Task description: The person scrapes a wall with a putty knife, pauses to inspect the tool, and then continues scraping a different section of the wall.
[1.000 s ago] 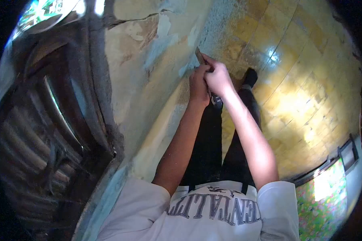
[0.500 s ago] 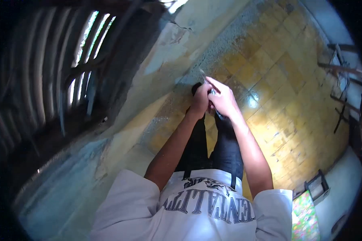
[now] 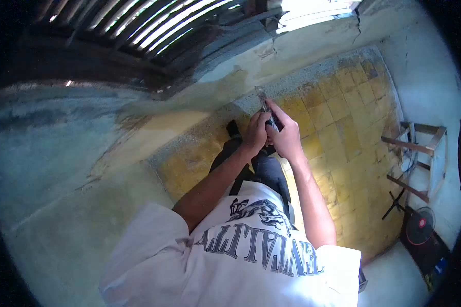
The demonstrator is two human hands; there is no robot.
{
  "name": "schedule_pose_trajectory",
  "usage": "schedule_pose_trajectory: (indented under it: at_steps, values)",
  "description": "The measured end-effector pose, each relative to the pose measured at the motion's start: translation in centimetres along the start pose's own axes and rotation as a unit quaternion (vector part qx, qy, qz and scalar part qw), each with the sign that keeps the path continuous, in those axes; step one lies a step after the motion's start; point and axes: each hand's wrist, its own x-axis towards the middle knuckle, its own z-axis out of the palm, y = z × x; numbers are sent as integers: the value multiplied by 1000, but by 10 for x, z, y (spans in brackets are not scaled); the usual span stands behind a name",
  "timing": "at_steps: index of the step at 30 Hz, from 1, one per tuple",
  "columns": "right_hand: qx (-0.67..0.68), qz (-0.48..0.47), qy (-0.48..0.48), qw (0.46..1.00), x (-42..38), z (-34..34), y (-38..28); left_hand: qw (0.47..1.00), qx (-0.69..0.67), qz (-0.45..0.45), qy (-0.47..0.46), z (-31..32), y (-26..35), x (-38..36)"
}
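Both hands are closed together in front of my body, around a slim object [image 3: 262,98] with a greyish, shiny, blade-like end pointing away from me. Its lower part is dark and mostly covered by fingers, so I cannot make out its exact kind. My left hand [image 3: 254,134] wraps it from the left side. On the other side, my right hand [image 3: 287,137] grips it, with a finger stretched along it toward the shiny end. Below the hands are my legs in dark trousers [image 3: 269,176].
Yellow tiles [image 3: 338,148] cover the floor, with a rough grey strip along the wall [image 3: 210,92]. At the right stands a wooden frame like a stool [image 3: 427,148]. A fan [image 3: 420,225] is near the lower right. Light enters through slats [image 3: 164,25] above.
My view has turned to the right and up, bringing the wooden frame and the fan further into sight. Both hands stay closed together on the slim object.
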Motion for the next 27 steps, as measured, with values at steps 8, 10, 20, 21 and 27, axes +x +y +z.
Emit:
schedule_pose_trajectory:
  at_steps: [8, 10, 20, 21, 27]
  values:
    - [38, -49, -28, 998, -12, 35, -29, 998, -1, 26, -50, -54, 27, -15]
    - [40, -51, -30, 997, -17, 47, -43, 990, 15, 140, -13, -61, -15, -10]
    - [58, -104, -118, 986, -25, 144, -123, 985, -117, 107, 64, -185, 56, -37]
    - [57, -114, -124, 984, -23, 155, -131, 970, -220, 69, 83, -191, 66, -46]
    - [4, -160, -161, 974, -36, 206, -150, 964, -188, 115, 146, -242, 62, -76]
